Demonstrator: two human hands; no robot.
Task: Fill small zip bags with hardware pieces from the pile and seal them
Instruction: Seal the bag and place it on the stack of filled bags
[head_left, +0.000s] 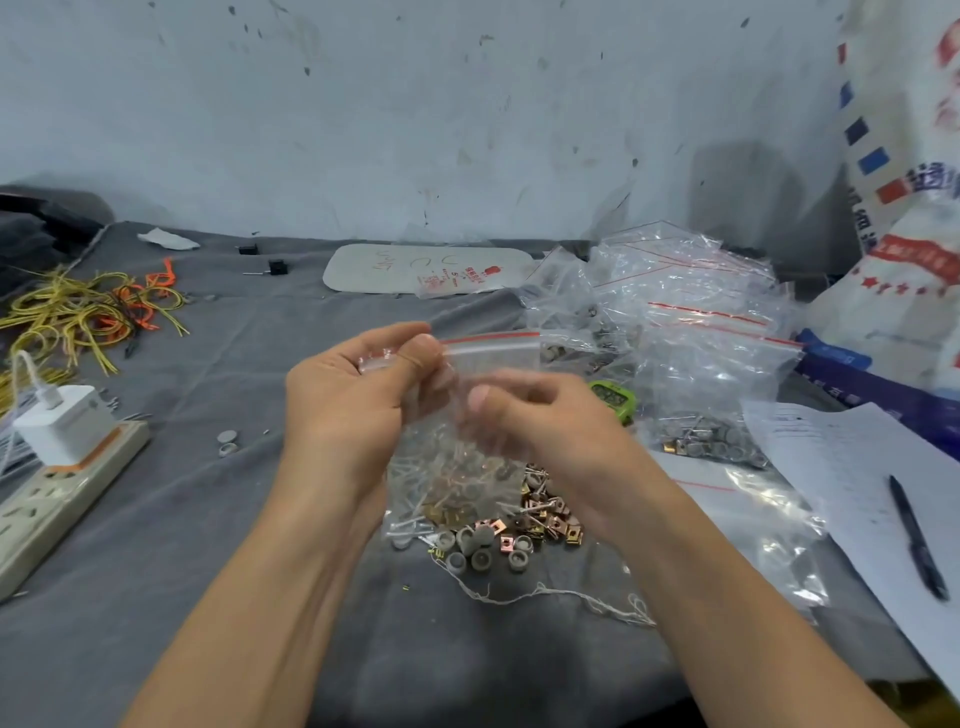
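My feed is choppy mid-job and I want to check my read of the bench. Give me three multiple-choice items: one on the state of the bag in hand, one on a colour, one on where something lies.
1. The zip bag is:
A. held up by the left hand and right hand over the hardware pile
B. lying flat, untouched
C. buried in the pile

2. Its zip stripe is:
A. blue
B. green
C. red

3. The pen lies:
A. in the right hand
B. on the paper sheet at the right
C. on the pile

Answers:
1 A: fingers of both hands pinch the bag's upper part, and it hangs above the pile.
2 C: a red line runs along its top edge.
3 B: the dark pen rests on the white sheet.
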